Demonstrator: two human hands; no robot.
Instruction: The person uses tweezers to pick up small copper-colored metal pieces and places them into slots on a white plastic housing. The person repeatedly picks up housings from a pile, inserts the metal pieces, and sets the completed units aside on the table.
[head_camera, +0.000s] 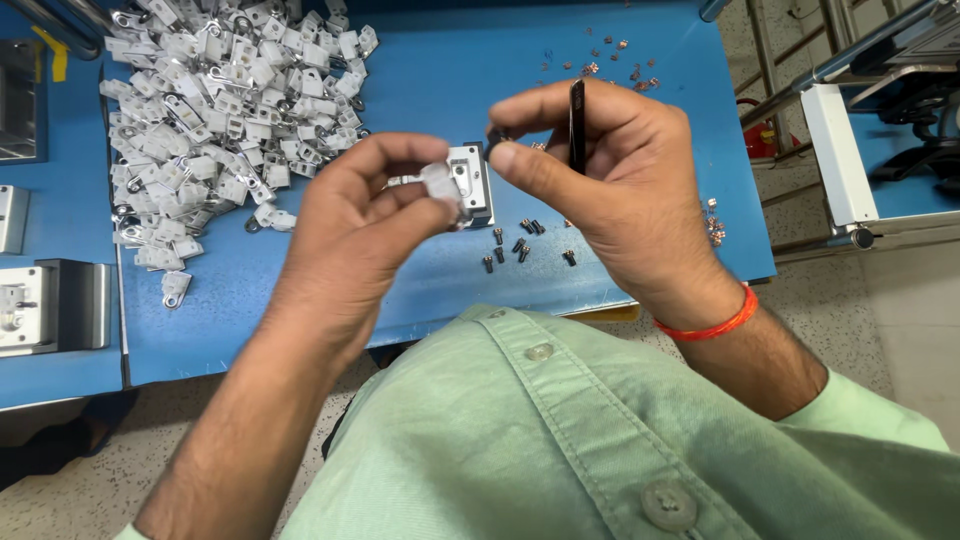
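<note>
My left hand (355, 215) pinches a small white plastic part (441, 184) between thumb and fingers, above the blue table (450, 60). My right hand (610, 180) is close beside it, holding a tiny black screw (496, 134) at thumb and fingertip, with a thin black tool (577, 125) upright between its fingers. Behind both hands a small metal fixture block (470, 170) rests on the table. Several loose black screws (520, 245) lie just in front of it.
A large heap of white plastic and metal parts (225, 100) covers the table's back left. Small copper-coloured bits (610, 60) are scattered at the back right. Metal blocks (50, 305) sit at the left edge. A metal frame (840, 160) stands right of the table.
</note>
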